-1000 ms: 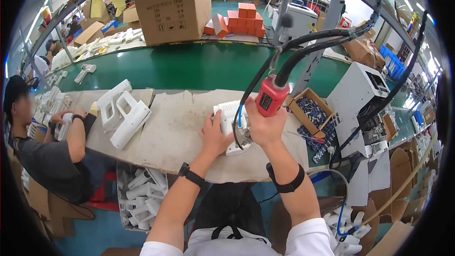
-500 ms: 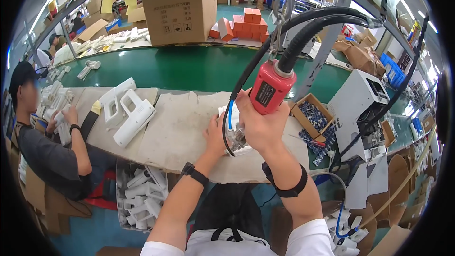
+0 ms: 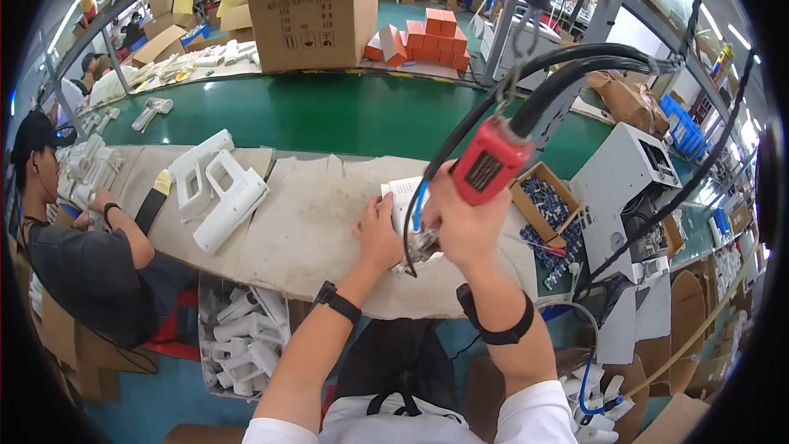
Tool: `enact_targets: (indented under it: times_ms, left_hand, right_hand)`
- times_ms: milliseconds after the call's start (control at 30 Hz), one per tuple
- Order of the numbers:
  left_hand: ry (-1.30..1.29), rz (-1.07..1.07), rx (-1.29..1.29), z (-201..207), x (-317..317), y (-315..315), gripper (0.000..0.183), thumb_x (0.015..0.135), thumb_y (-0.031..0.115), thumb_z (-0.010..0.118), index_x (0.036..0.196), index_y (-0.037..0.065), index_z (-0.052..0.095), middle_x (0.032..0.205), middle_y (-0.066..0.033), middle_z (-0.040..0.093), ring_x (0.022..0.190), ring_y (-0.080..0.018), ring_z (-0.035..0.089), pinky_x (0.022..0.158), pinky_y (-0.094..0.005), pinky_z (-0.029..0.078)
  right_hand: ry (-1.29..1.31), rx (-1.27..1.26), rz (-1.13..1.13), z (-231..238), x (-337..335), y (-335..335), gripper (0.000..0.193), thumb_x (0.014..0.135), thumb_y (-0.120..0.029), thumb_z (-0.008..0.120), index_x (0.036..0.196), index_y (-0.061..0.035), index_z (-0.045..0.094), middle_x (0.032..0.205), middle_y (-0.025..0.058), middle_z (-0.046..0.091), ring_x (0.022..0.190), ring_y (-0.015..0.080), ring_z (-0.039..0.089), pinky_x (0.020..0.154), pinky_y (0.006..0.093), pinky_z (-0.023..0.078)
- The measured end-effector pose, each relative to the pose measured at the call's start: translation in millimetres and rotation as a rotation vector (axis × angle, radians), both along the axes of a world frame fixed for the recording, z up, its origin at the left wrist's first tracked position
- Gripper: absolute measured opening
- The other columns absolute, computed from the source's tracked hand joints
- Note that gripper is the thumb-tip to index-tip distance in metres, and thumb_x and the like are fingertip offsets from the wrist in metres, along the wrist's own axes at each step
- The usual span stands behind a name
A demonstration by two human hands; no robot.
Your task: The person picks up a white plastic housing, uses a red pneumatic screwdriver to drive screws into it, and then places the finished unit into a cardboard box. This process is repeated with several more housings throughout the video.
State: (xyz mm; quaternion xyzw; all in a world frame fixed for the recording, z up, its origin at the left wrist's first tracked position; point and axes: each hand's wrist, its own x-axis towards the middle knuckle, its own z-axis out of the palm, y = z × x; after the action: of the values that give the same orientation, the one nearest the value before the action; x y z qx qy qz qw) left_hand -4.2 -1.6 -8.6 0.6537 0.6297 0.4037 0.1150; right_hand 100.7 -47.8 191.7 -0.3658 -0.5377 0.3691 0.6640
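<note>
My right hand point(image 3: 470, 226) is wrapped round a red power screwdriver point(image 3: 491, 161), which hangs from a chain and has thick black cables at its top. The tool tilts to the right, its metal front end low over a white plastic housing point(image 3: 399, 191) on the bench. With curled fingers, my left hand point(image 3: 378, 234) holds the housing from its left side. My hands and the tool cover most of the housing. Two white handled, gun-shaped shells point(image 3: 233, 201) lie further left on the cardboard-covered bench point(image 3: 304, 214).
At right, a cardboard box point(image 3: 538, 197) of small metal parts stands beside a red-handled screwdriver point(image 3: 549, 247) and a white machine point(image 3: 620, 189). Beyond the bench runs a green conveyor belt point(image 3: 329, 107). A bin point(image 3: 246, 337) of white shells sits below left. A co-worker point(image 3: 82, 255) sits at left.
My right hand and the red power screwdriver have shifted right and tilted further over. More of the white housing shows between my hands. My left hand stays nearly in place.
</note>
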Motion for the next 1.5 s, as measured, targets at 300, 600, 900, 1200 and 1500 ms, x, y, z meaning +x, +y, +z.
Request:
enact_targets:
  times_ms: [300,600,900,1200,1500]
  left_hand:
    - [-0.359,-0.584,-0.088,44.1,-47.6,-44.9,0.047,0.073,0.013,0.072,0.118,0.006,0.06,0.118,-0.0113,0.06,0.112,-0.0271,0.054,0.096,-0.035,0.041]
    - [-0.353,-0.495,-0.184,70.4,-30.1,-75.7,0.01,0.078,0.004,0.073,0.081,0.0,0.064,0.067,-0.0018,0.062,0.07,-0.0049,0.049,0.065,-0.0274,0.047]
    - [-0.145,-0.485,0.121,50.4,-30.8,-64.4,0.017,0.075,0.01,0.077,0.084,0.003,0.066,0.067,-0.0057,0.063,0.06,-0.0197,0.058,0.06,-0.0316,0.047]
    - [-0.341,-0.522,0.018,50.6,-24.4,-61.8,0.041,0.061,-0.009,0.065,0.092,0.017,0.072,0.083,-0.0046,0.064,0.083,-0.0271,0.055,0.086,-0.0347,0.044]
    - [-0.498,-0.502,-0.144,33.8,-28.9,-47.8,0.039,0.064,-0.013,0.06,0.097,0.007,0.067,0.089,-0.0056,0.067,0.083,-0.0187,0.059,0.08,-0.0315,0.047]
  right_hand:
    - [0.074,0.058,0.075,35.2,13.8,-15.0,0.014,0.089,-0.012,0.063,0.088,0.001,0.058,0.053,0.0025,0.052,0.041,0.0103,0.05,0.036,0.023,0.036]
    - [0.066,0.103,0.06,41.5,8.5,-24.6,0.015,0.089,-0.012,0.065,0.085,0.0007,0.057,0.052,0.0023,0.052,0.039,0.0097,0.049,0.036,0.023,0.036]
    - [0.095,0.143,0.094,49.3,6.4,-35.3,0.016,0.088,-0.012,0.066,0.085,0.0009,0.058,0.051,0.0015,0.052,0.039,0.0079,0.048,0.037,0.022,0.035]
    - [0.118,0.218,0.071,51.6,7.4,-39.4,0.017,0.087,-0.013,0.068,0.086,0.0013,0.058,0.052,0.0014,0.052,0.039,0.0075,0.047,0.037,0.0217,0.034]
    - [0.033,0.195,0.019,31.5,3.4,-26.1,0.019,0.087,-0.016,0.068,0.081,-0.0005,0.06,0.052,0.0001,0.052,0.041,0.0066,0.047,0.038,0.0211,0.033]
